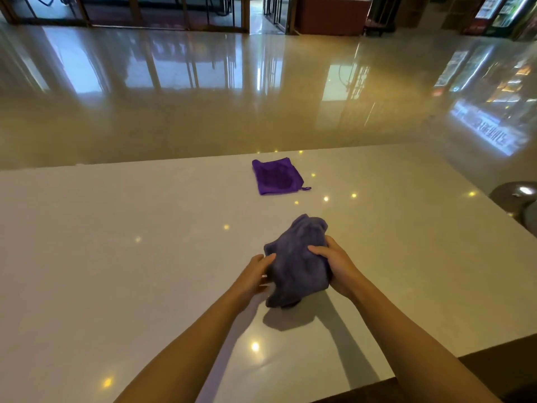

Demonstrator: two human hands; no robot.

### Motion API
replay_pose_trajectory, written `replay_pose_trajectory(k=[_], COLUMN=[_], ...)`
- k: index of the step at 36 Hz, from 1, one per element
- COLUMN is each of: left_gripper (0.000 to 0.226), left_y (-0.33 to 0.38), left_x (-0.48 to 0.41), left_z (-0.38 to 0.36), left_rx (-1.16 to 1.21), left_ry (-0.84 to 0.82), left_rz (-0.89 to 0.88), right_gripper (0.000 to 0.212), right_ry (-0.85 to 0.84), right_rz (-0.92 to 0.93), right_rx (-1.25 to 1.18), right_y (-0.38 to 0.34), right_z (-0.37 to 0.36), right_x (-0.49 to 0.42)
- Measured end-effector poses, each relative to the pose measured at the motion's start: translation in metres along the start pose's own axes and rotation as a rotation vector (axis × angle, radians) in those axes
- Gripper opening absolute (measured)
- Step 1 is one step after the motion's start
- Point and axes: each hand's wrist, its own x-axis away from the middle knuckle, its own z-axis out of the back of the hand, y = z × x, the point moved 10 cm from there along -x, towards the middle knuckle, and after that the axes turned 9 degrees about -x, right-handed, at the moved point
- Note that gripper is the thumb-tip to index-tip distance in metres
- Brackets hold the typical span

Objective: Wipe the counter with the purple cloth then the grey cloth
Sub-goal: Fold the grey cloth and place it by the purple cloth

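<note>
A bright purple cloth (276, 177) lies folded flat near the far edge of the white counter (116, 242), untouched. Closer to me, a bunched grey cloth (296, 263) with a bluish tint is held just above the counter, casting a shadow below it. My right hand (334, 263) grips its right side, fingers curled over the top. My left hand (255, 274) holds the cloth's left edge with thumb and fingers.
The glossy counter reflects small ceiling lights. Its far edge runs behind the purple cloth, with shiny floor beyond. A round dark stool seat (517, 196) sits off the right edge. A brown counter edge (494, 365) shows at the lower right.
</note>
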Motion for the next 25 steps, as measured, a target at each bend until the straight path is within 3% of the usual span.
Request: replay_pose_trajectory(k=[2, 10, 13, 16, 20, 25], left_gripper=[0.031, 0.02, 0.04, 0.061, 0.037, 0.061], left_y=[0.003, 0.034, 0.058, 0.083, 0.12, 0.141], left_x=[-0.01, -0.049, -0.065, -0.08, -0.11, -0.153], left_z=[-0.017, -0.049, -0.047, -0.044, -0.044, -0.043], left_rx=[0.101, 0.398, 0.325, 0.281, 0.138, -0.045], left_ry=[-0.021, -0.09, -0.036, 0.019, 0.092, 0.153], left_rz=[0.075, 0.016, -0.071, -0.143, -0.237, -0.232], right_gripper=[0.039, 0.035, 0.044, 0.039, 0.03, 0.034], right_ry=[-0.062, -0.191, -0.184, -0.149, -0.085, 0.047], right_rz=[0.006, 0.017, 0.031, 0.037, 0.05, 0.145], right_rx=[-0.084, -0.293, -0.239, -0.158, -0.04, 0.269], right_y=[-0.009, -0.045, -0.061, -0.075, -0.094, -0.127], right_z=[-0.002, 0.017, 0.034, 0.053, 0.076, 0.097], right_x=[-0.005, -0.025, -0.039, -0.053, -0.078, -0.112])
